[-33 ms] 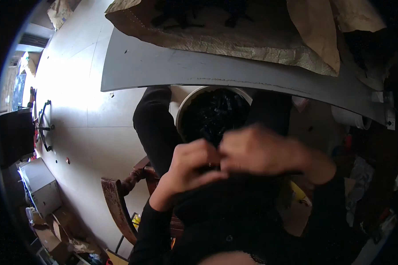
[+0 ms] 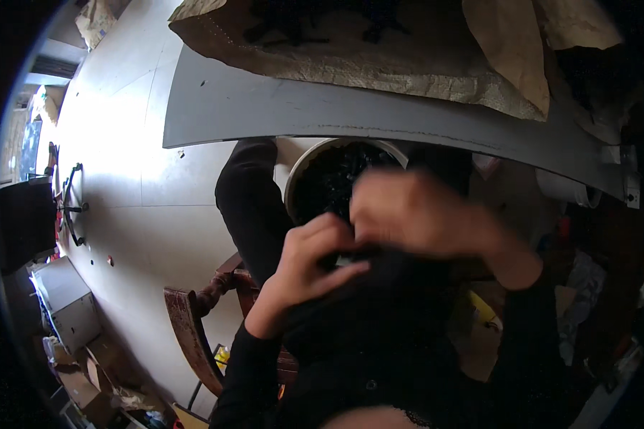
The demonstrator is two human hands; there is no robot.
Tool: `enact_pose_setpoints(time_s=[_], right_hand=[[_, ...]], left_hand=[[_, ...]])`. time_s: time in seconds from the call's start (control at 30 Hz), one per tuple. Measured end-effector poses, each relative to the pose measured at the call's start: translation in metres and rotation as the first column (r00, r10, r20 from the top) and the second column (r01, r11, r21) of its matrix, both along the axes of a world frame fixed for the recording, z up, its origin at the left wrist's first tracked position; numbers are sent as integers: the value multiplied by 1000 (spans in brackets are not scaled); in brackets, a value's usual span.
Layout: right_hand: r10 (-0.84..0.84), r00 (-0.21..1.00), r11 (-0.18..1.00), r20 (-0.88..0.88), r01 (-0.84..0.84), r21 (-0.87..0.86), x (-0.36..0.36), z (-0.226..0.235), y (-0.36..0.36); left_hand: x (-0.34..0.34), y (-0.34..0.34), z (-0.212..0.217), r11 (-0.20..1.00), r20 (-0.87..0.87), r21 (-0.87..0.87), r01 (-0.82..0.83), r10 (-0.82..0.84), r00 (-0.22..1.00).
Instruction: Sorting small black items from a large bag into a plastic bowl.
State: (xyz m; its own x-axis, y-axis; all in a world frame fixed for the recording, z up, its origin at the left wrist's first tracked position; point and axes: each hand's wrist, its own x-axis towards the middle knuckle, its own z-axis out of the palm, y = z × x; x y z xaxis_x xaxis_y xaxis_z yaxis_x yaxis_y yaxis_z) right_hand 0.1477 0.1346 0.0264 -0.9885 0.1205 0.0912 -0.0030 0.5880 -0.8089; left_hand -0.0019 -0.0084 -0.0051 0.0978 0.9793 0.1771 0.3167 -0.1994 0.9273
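My left hand [image 2: 315,261] and my right hand [image 2: 426,214] meet in front of my chest, over my dark lap. The left hand's fingers are curled, with the fingertips toward the right hand. Motion blur covers the right hand, which sits slightly higher, and anything between the two hands is hidden. Just beyond them, a white bucket [image 2: 298,179] with dark, lumpy contents stands on the floor between my black-sleeved legs, under the edge of a grey tabletop [image 2: 336,107].
Crumpled brown paper [image 2: 408,71] with dark bits lies on the tabletop. A worn wooden chair [image 2: 189,325] is under me at lower left. On the pale floor to the left are a black chair base [image 2: 68,207], a grey cabinet [image 2: 64,300] and cardboard boxes [image 2: 100,375]. Clutter fills the right side.
My right hand has lifted slightly from the left hand and is now blurred. The left hand's fingers have opened a little.
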Motion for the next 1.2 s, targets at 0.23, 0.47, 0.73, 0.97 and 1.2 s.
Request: enact_pose_setpoints(time_s=[0.23,0.47,0.73,0.97,1.2], right_hand=[[-613,767,486,-189,555,675,-55,-24,119],[-535,845,551,6,343,761,-46,-17,129],[-15,999,615,42,43,-787,-14,-5,-2],[-283,959,74,-13,8,-997,-9,-30,-50],[-269,957,207,108,167,-964,-2,-20,-55]], left_hand=[[12,5,-45,961,-241,-214,-175,122,963],[-18,-3,-32,922,-10,-126,-367,369,929],[-8,5,8,959,507,-98,-265,277,816],[3,0,0,911,400,37,-411,363,841],[-6,-4,4,969,312,16,-248,230,922]])
